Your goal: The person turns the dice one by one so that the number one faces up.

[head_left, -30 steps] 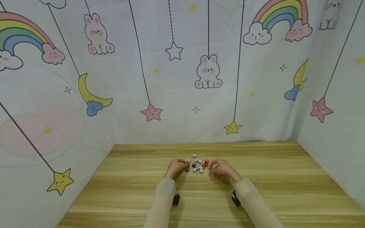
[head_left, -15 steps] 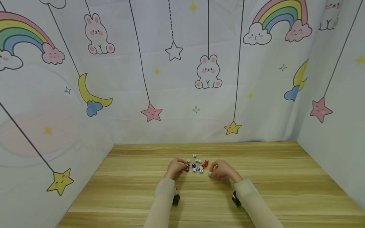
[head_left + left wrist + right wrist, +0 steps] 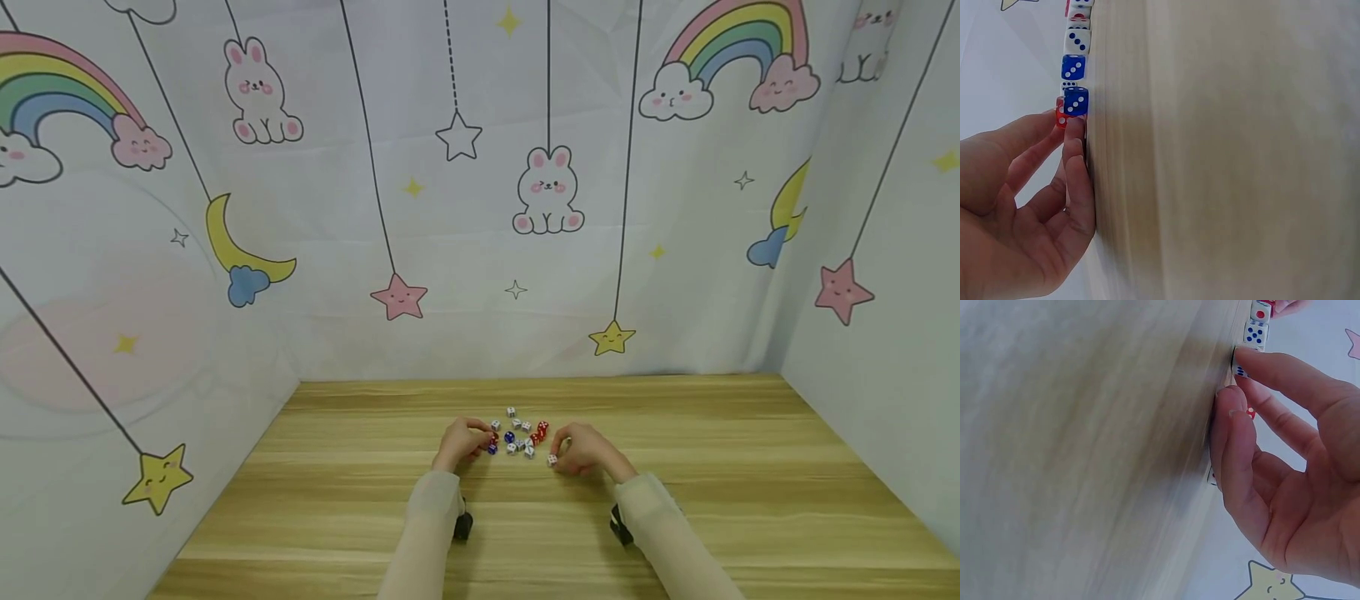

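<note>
While the left hand (image 3: 461,442) sits at nine o'clock of the dice (image 3: 521,444), its grip pinches a red die (image 3: 1061,115) between the fingertips. Just beside that, at eight o'clock, lies a blue die (image 3: 1076,101), three pips facing the left wrist camera. Over to four o'clock, and here's the right hand (image 3: 587,450), its grip pinching a white die (image 3: 552,460) just outside the pack, low at the desk (image 3: 360,500); whether it touches the wood, I can't tell.

Into the middle now: a second blue die (image 3: 509,437) lies a little toward nine o'clock, a white pair (image 3: 528,452) sits around six, and reds (image 3: 537,437) bunch at three. Up at twelve, a lone white one (image 3: 512,412) stands slightly apart, with another (image 3: 496,425) at ten.

Both arms reach in from five and seven in pale sleeves (image 3: 435,500), black gear (image 3: 463,525) under the wrists. Beyond the far edge, at twelve, hangs a cloth (image 3: 465,225) printed with rabbits, stars and rainbows.
</note>
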`<state>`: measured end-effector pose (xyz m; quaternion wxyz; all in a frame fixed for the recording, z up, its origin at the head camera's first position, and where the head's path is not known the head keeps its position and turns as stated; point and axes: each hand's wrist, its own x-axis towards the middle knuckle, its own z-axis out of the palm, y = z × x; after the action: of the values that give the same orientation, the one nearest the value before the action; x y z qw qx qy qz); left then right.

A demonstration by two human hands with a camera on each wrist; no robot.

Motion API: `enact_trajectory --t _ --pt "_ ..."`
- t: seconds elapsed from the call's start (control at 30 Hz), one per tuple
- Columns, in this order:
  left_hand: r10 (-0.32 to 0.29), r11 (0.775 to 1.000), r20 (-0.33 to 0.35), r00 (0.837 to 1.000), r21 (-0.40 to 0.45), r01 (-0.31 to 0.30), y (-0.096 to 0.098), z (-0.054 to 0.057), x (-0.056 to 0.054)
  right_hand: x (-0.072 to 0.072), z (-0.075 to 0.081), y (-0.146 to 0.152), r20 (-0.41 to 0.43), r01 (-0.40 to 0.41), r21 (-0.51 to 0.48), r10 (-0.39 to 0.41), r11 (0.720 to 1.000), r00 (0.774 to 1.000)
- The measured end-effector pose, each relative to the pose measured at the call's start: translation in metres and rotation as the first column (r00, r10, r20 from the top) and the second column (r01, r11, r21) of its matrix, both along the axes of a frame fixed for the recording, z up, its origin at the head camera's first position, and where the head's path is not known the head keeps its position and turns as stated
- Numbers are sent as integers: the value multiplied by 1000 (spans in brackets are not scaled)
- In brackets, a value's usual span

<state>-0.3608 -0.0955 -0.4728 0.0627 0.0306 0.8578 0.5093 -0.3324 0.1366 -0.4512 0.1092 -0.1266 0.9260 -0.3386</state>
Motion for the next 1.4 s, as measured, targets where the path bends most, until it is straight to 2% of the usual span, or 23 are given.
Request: enact_trajectory --t 0.2,0.47,0.77,1.03,1.4 --pt "2 1000 11 1000 3 -2 1 1 1 -2 -1 1 10 23 -13 -23 1000 1000" --pt "-1 1000 12 1000 11 0 0 1 1 -4 0 0 -17 46 12 -46 999 999" --pt "0 1000 17 1000 17 0 1 2 2 -4 -2 1 -43 38 6 -38 999 998" --pt "3 1000 24 1000 16 -3 1 4 2 -9 -5 5 -28 32 -18 -32 999 999" --pt "1 1000 30 1000 15 -1 2 5 4 -7 -5 5 3 44 -52 -44 998 999"
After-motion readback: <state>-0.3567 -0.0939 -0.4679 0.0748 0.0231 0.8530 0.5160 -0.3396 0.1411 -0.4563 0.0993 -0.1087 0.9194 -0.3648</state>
